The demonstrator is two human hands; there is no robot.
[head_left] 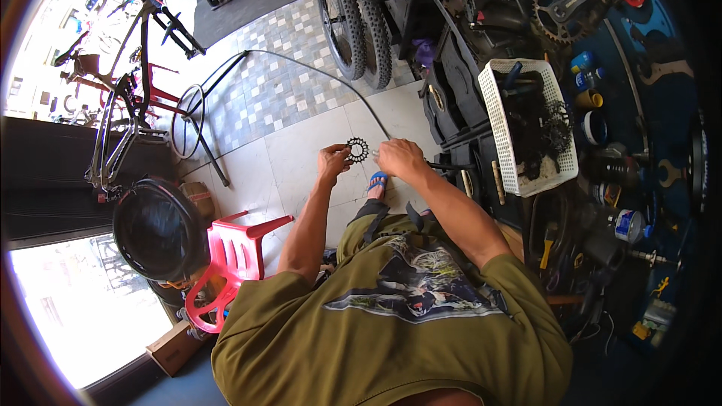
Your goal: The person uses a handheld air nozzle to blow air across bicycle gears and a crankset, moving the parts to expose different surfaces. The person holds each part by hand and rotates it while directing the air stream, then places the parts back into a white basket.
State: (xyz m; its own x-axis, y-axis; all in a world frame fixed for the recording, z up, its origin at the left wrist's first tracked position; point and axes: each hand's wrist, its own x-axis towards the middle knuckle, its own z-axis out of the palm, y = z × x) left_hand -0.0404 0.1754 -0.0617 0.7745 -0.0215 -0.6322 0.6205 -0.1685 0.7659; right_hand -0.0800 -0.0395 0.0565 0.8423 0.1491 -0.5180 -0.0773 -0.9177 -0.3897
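Between the thumb and fingers of my left hand (pixel 335 164) is a small black toothed sprocket (pixel 357 149), its open centre showing the pale floor behind. Just to the right of it, my right hand (pixel 401 159) is closed, back upward. A small pale tip shows at its fingertips, pointing toward the sprocket; the rest of what it grips is hidden. A dark hose (pixel 331 76) curves across the floor and meets my right hand in the picture; whether it is held or passes behind I cannot tell. Both hands are in front of my body, above the tiled floor.
On the right, a white perforated basket (pixel 508 156) holds dark, greasy parts beside a cluttered blue bench. Two knobbly tyres (pixel 342 24) stand ahead. A bicycle frame (pixel 141 68) is at left, near a round black basin (pixel 158 229) and a red plastic chair (pixel 235 249).
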